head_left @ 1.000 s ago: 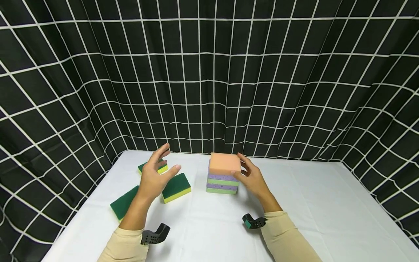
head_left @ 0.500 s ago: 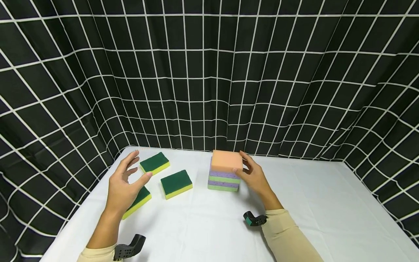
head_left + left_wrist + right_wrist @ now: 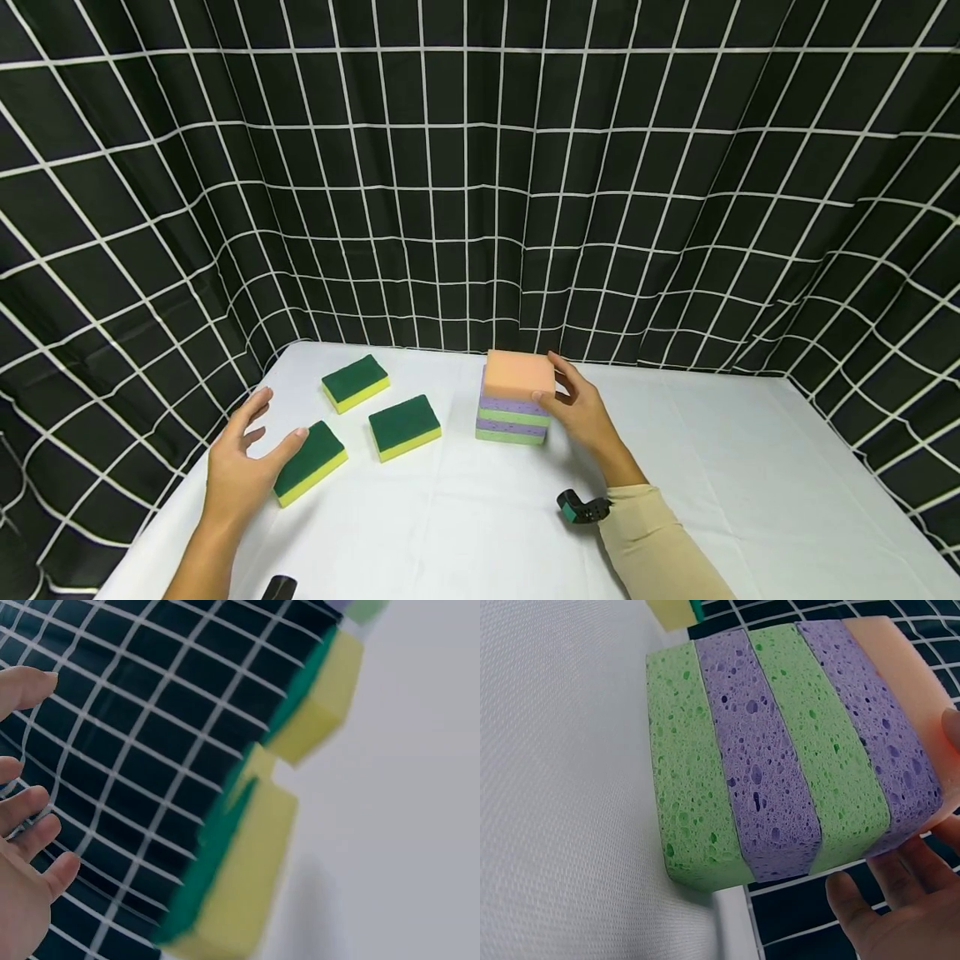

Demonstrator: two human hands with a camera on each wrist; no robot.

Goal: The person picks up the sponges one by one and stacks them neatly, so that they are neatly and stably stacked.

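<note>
My left hand (image 3: 238,471) hovers, thumb and fingers spread apart, over the left end of the nearest green-and-yellow scrub sponge (image 3: 318,463). Nothing lies between those fingers; in the left wrist view they show beside that sponge, which is blurred. On the right, a stack of sponges alternates green (image 3: 690,765) and purple (image 3: 757,765), with a plain orange sponge (image 3: 517,375) on top. My right hand (image 3: 583,417) holds the orange sponge at its right end, thumb at the front corner and fingers at the back. Its other fingers hang beside the stack.
Two more green-and-yellow scrub sponges lie flat on the white table (image 3: 465,517): one at the back left (image 3: 356,383), another nearer the middle (image 3: 405,427). A black curtain with a white grid (image 3: 480,208) surrounds the table's back and sides.
My left hand has moved left and toward me, from near the middle scrub sponge to the nearest left one, staying spread. The right hand and the orange sponge have stayed in place on the stack.
</note>
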